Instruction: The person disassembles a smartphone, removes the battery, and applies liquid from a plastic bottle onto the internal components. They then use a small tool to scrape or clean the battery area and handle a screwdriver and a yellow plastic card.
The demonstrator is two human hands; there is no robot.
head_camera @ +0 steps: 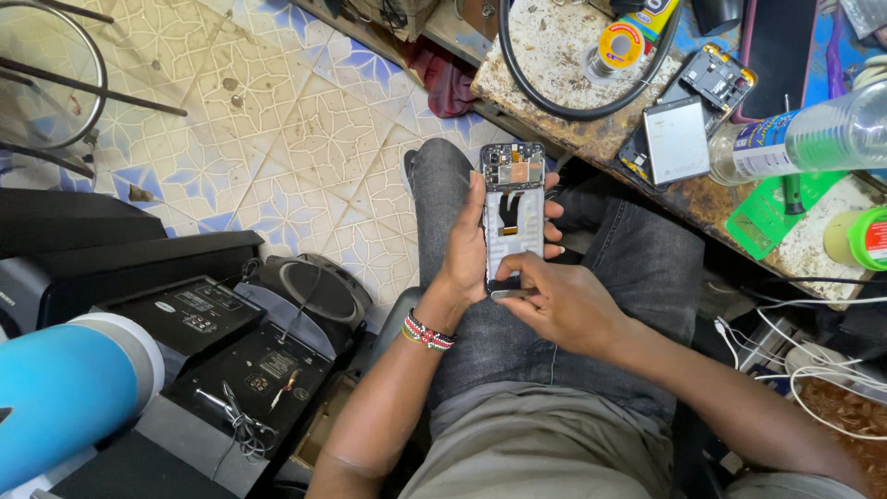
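- Left hand [467, 249] wrapped around an opened phone [514, 212], fingers closed on its edges, back cover off, circuit board and flex cable exposed; held upright over the lap, above the grey jeans [637, 277].
- Right hand [564, 305] pinched shut on a thin metal tool [510, 294], tip touching the bottom edge of the phone.
- Beaded bracelet [428, 333] on the left wrist, just below the grip.
- Risk, as a judgement: tool tip slipping off the lower edge and gouging the board or tearing the flex cable, since nothing but the palm supports the phone.
- Likewise a possible drop to the tiled floor [277, 120], with no surface underneath.
- To the right, a worn workbench [554, 111] carrying a solder spool [617, 46], a black cable loop [527, 83], a second dismantled phone [679, 139], a clear plastic bottle [813, 134] and a green mat [767, 217].
- To the left, stacked black audio units [231, 342] and a blue cylinder [55, 397].
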